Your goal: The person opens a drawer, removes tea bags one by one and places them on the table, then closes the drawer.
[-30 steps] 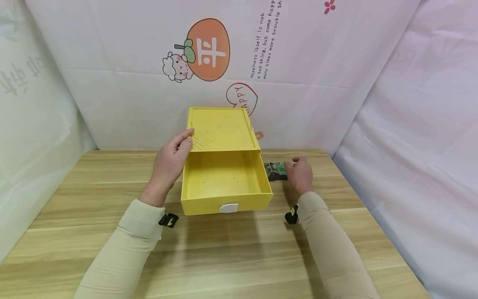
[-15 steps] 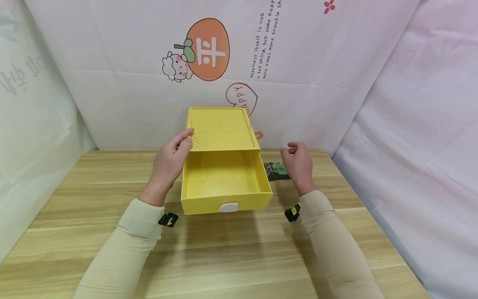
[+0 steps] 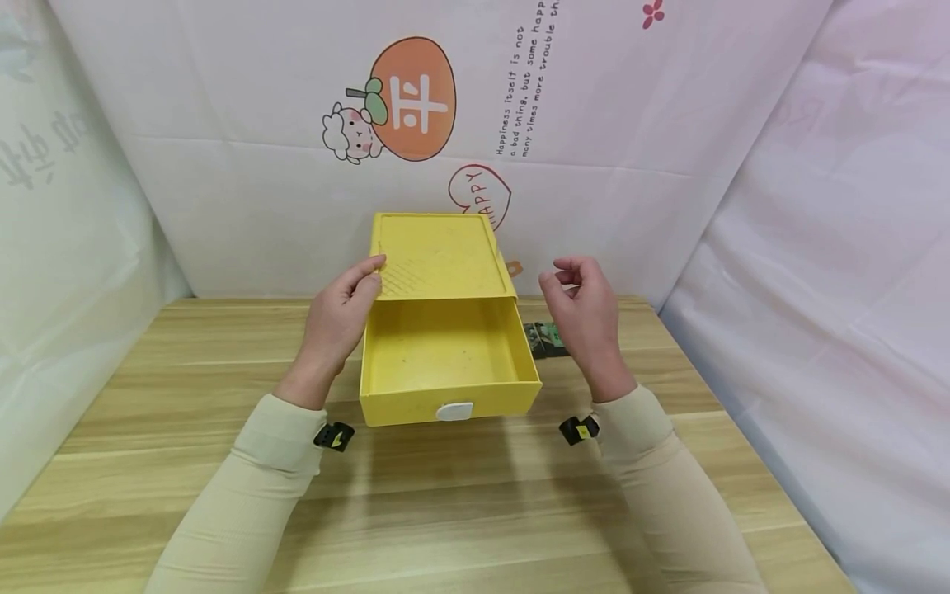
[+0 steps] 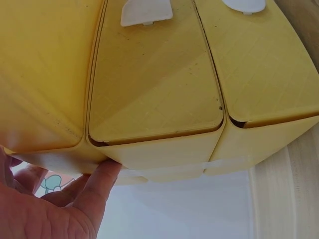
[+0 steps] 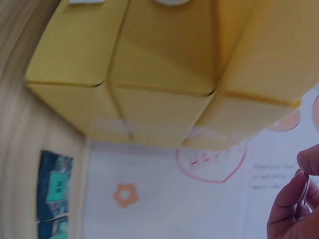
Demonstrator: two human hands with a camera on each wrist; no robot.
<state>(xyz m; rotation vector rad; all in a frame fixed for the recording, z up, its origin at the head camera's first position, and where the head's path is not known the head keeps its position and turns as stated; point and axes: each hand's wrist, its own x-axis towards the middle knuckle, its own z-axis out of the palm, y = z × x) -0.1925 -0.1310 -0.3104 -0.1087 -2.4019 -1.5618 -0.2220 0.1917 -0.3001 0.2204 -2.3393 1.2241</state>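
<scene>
A yellow box (image 3: 438, 256) stands at the back of the wooden table (image 3: 460, 495), its drawer (image 3: 445, 355) pulled out toward me and empty, with a white tab (image 3: 454, 412) on its front. My left hand (image 3: 341, 318) grips the box's top left edge, thumb on the lid; the left wrist view shows that thumb (image 4: 99, 184) against the yellow box (image 4: 154, 94). My right hand (image 3: 582, 318) hovers in the air right of the drawer, fingers loosely curled, and nothing shows in them. A dark green pack (image 3: 543, 338) lies on the table just beside the drawer and behind that hand.
White printed sheets wall in the table at the back and on both sides. The right wrist view shows the dark pack (image 5: 55, 191) flat on the wood beside the yellow box (image 5: 164, 84). Bare tabletop lies in front of the drawer.
My right hand has lifted off the dark pack and risen up and leftward, beside the drawer. The pack stays on the table. The left hand and box have not moved.
</scene>
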